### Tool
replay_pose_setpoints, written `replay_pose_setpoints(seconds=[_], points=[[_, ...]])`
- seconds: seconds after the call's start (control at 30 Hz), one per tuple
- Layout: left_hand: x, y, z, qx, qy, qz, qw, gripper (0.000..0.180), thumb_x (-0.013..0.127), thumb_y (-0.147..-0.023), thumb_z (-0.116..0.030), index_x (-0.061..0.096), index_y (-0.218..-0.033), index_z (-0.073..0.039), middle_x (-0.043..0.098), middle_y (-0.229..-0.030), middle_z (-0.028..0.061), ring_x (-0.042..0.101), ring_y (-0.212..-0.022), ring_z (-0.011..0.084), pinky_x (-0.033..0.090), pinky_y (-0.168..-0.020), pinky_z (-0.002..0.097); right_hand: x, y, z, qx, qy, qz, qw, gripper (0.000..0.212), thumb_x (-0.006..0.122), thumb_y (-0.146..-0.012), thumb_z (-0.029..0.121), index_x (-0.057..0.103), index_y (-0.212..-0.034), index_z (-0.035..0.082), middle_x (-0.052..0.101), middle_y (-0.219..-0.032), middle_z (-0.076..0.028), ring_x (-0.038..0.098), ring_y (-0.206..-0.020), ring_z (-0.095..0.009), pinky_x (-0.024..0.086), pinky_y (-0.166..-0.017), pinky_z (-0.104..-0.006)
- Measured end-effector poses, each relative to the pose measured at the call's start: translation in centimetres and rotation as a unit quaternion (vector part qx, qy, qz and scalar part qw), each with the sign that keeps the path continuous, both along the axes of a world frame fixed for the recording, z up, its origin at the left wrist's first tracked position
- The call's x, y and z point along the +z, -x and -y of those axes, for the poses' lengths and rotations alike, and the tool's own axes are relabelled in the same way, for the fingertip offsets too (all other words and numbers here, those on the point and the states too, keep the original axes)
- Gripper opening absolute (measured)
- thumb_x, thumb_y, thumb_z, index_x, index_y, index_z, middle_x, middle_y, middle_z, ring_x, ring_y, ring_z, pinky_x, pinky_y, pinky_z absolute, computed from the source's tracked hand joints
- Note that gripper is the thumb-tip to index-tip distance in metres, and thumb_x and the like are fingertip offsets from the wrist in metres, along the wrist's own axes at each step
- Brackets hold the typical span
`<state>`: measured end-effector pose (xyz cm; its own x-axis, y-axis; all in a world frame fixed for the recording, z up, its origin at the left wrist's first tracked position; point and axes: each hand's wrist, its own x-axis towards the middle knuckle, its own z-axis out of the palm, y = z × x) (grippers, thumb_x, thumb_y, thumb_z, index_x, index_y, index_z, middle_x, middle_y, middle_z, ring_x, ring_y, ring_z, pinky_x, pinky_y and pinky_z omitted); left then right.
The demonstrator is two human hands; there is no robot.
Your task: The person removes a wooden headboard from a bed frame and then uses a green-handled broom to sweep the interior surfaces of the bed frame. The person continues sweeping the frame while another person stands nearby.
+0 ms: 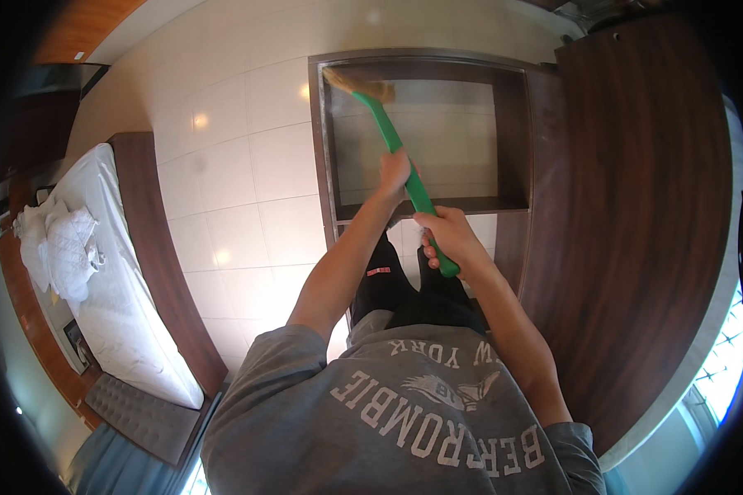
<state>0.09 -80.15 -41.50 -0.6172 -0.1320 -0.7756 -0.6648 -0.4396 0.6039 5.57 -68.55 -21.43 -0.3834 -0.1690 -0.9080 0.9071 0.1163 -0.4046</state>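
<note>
Both of my hands grip a long green brush (390,132) with tan bristles (363,85). My left hand (395,172) is closed around the middle of the handle. Nearer my body, my right hand (450,238) wraps the handle close to its rounded end. The bristles reach the far left inner corner of a dark brown wooden frame (421,56). Pale tiles show through the frame's open middle, and its near crosspiece passes just in front of my legs.
A large dark wooden panel (636,214) rises on the right of the frame. On the left stands a bed with a white mattress (128,289), crumpled white bedding (66,243) and a grey tufted headboard (144,417). Light floor tiles (215,181) lie between bed and frame.
</note>
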Motion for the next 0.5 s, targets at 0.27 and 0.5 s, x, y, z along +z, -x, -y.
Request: replay_pose_setpoints(seconds=[0.27,0.5], points=[[-5.5,0.3,3.4,-0.012,0.004,0.089,0.996,0.025,0.049,-0.101,-0.021,0.054,-0.098,0.003,0.058,-0.074,0.0139,0.061,-0.06,0.0248,0.053,-0.055,0.0414,-8.0,0.8,1.5,0.051,0.062,-0.03,0.996,0.026,0.065,-0.097,0.019,0.051,-0.081,0.005,0.051,-0.062,-0.004,0.049,-0.046,-0.014,0.039,-0.04,-0.0325],[0.1,-3.1,-3.0,0.054,-0.096,0.028,0.993,0.032,0.047,-0.103,-0.029,0.055,-0.091,0.0,0.057,-0.07,0.0117,0.058,-0.055,0.0234,0.051,-0.052,0.0392,0.5,-2.4,-1.8,0.063,-0.076,-0.031,0.995,0.023,0.063,-0.099,0.021,0.056,-0.093,0.0,0.052,-0.062,-0.005,0.052,-0.046,-0.014,0.044,-0.04,-0.0335]])
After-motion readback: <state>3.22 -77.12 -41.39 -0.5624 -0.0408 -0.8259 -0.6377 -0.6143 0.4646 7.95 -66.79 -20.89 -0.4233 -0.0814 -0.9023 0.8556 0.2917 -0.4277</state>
